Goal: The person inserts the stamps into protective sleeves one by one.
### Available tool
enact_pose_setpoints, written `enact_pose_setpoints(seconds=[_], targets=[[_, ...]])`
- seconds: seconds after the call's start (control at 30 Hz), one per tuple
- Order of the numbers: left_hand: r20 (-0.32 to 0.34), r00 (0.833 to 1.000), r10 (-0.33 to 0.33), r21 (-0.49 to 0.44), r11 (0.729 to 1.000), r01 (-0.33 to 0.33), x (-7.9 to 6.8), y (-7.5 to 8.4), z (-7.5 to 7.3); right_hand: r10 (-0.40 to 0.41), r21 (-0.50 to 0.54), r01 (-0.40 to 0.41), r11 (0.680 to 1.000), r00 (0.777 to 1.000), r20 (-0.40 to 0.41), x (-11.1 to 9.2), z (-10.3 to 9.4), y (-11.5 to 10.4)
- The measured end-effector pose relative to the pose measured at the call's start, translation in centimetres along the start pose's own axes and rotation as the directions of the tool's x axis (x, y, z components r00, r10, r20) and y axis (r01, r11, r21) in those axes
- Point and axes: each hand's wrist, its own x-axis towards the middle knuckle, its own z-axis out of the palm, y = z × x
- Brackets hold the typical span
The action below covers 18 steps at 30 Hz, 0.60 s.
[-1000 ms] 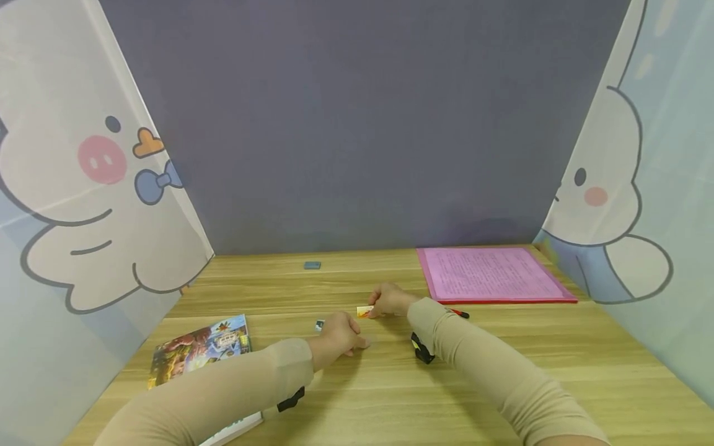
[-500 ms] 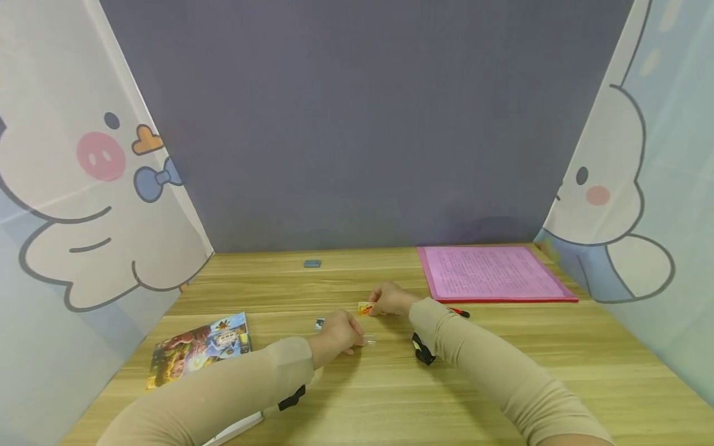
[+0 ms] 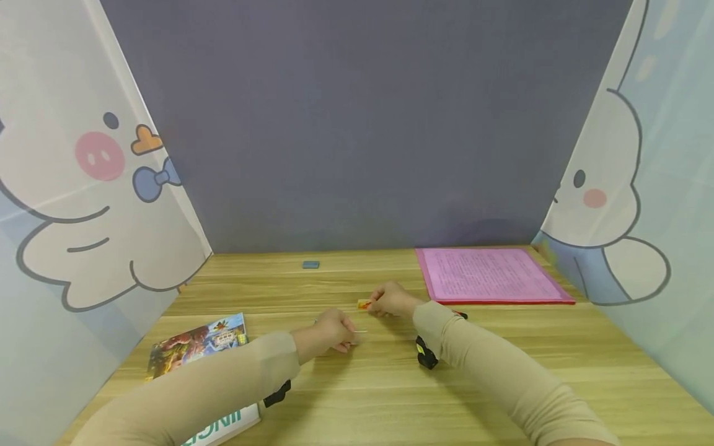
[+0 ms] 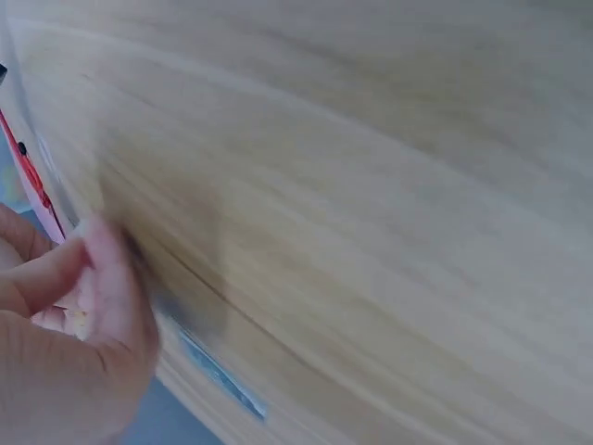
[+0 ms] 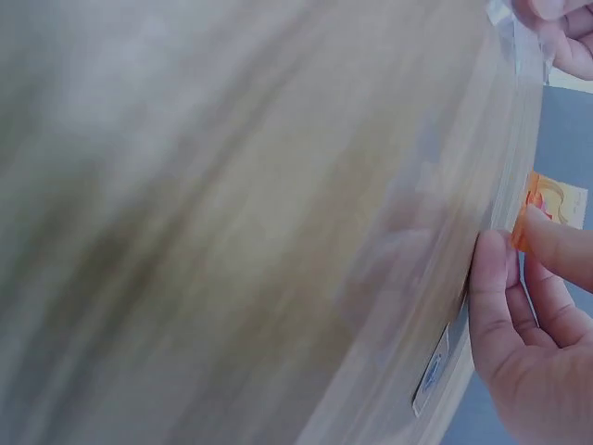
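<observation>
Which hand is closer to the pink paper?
Right. The right hand is left of the pink paper's near corner, pinching a small orange card; the left hand is farther left and closer to the person.

Long beige sleeves (image 3: 493, 356) are worn with black wrist cameras (image 3: 428, 358).

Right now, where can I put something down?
Bare wooden table lies between both beige sleeves, and between the small grey rectangular block and pink printed sheet. It's crowded around the left hand, right hand and its small orange card.
</observation>
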Motion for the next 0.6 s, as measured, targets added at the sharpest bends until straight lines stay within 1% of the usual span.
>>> enact_pose_setpoints(seconds=[0.1,0.13,0.2,0.33,0.47,0.6], targets=[[0.009,0.999,0.049,-0.093,0.995,-0.047,0.3,-0.3,-0.3,0.000,0.043,0.001,0.999,1.000,-0.024,-0.1,-0.1,-0.1],[0.012,0.998,0.069,-0.110,0.992,-0.067,0.3,-0.3,-0.4,0.002,0.051,0.000,0.999,1.000,-0.031,-0.2,-0.2,-0.2],[0.008,0.995,0.103,-0.115,0.988,-0.102,0.5,-0.1,-0.8,0.014,0.053,-0.012,0.999,0.999,-0.052,-0.4,-0.4,-0.5],[-0.037,0.988,0.149,-0.109,0.982,-0.152,0.6,0.8,-1.4,-0.003,0.043,0.007,0.999,0.996,-0.087,-0.9,-1.2,-1.2],[-0.078,0.985,0.156,-0.151,0.974,-0.166,0.7,1.8,-1.9,-0.031,0.069,0.038,0.997,0.994,-0.101,-1.1,-2.3,-1.8],[-0.129,0.981,0.144,-0.166,0.972,-0.165,1.0,2.6,-2.3,-0.027,0.065,0.035,0.997,0.992,-0.124,-1.4,-3.6,-2.6]])
